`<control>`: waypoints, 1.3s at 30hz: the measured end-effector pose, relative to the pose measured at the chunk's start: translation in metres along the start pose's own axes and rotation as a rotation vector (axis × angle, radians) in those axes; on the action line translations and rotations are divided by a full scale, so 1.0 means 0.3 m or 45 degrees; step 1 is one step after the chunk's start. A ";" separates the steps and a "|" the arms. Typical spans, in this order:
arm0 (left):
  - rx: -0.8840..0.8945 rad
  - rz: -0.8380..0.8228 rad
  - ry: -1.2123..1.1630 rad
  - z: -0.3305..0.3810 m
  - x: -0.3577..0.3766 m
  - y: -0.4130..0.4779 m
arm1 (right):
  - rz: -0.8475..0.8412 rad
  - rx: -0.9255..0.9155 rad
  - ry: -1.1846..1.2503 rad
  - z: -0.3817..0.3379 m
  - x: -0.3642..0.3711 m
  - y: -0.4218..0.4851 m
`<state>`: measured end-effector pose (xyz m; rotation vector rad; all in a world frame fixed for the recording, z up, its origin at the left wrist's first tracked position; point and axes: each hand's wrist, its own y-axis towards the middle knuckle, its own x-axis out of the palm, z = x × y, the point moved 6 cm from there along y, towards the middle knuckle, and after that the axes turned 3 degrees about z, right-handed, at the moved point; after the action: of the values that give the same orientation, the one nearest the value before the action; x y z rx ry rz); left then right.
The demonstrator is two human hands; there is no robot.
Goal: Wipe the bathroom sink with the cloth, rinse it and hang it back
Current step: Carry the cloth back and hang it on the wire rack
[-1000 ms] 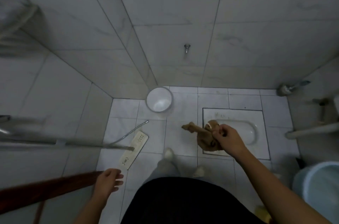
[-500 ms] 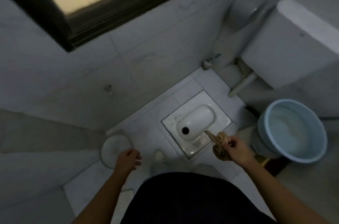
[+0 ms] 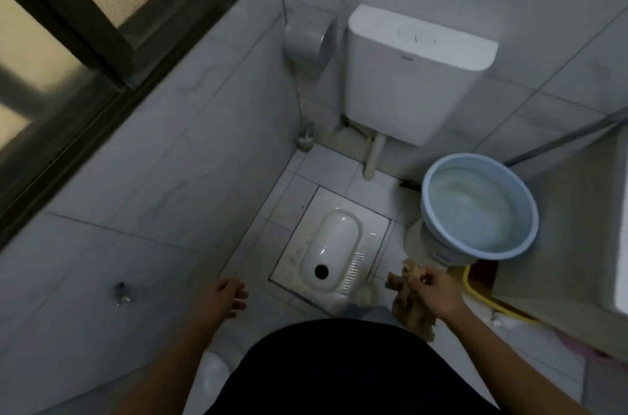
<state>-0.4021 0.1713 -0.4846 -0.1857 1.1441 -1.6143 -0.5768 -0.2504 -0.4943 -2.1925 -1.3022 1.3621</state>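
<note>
Head view, looking steeply down: a crumpled tan cloth [image 3: 411,311] hangs bunched in the right hand [image 3: 433,290], low in the frame and just right of the person's dark-clothed body. That grip is clenched round the upper folds, with a twisted end poking out above the fist and the rest of the fabric drooping below it. The left hand [image 3: 224,297] is held out over the floor on the other side, its grip released, fingers loose and holding nothing.

Just beyond the cloth stands a round pale-blue plastic basin [image 3: 474,158] with water in it, perched on a paler container beneath. Between the two hands, set into the grey-white floor tiles [image 3: 316,169], lies a white ceramic squat toilet pan [image 3: 334,244]. Behind it a white plastic cistern [image 3: 414,74] is fixed to the tiled wall, and a small brush holder [image 3: 306,139] sits in the corner. A dark-framed window with frosted yellowish glass [image 3: 85,23] fills the upper left.

No sink, tap or hanging place shows here, so whether the wiping is done cannot be told. The cloth is in hand rather than hung, so at the least the hanging back is left, and likely the rinse too; the water-filled basin nearby looks a possible place for that.
</note>
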 end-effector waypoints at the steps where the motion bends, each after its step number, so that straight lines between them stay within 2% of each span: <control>1: -0.010 0.035 -0.018 0.014 -0.007 0.003 | -0.027 -0.028 -0.007 -0.040 0.005 0.029; 9: -0.007 0.103 -0.061 0.219 -0.045 0.066 | -0.070 -0.263 0.193 -0.450 -0.051 0.188; 13: 0.011 0.061 0.018 0.371 -0.037 0.188 | -0.017 -0.262 0.308 -0.553 -0.101 0.257; 18: 0.105 -0.103 0.170 0.655 0.021 0.400 | 0.163 -0.081 0.415 -0.556 -0.139 0.318; 23: 0.219 -0.360 0.345 0.965 0.161 0.606 | 0.413 0.188 0.534 -0.524 -0.159 0.281; 30: 0.426 -0.637 0.559 1.273 0.388 0.616 | 0.659 0.357 0.525 -0.522 -0.204 0.207; 33: 0.531 -0.723 0.524 1.346 0.479 0.545 | 0.642 0.291 0.542 -0.577 -0.240 0.247; 39: 0.773 -0.832 0.440 1.490 0.625 0.352 | 0.545 0.011 0.580 -0.793 -0.388 0.359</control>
<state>-0.1223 -0.2311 -0.4082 0.1425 0.8210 -2.5814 -0.3419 -0.3489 -0.3642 -2.6661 -0.6904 0.8872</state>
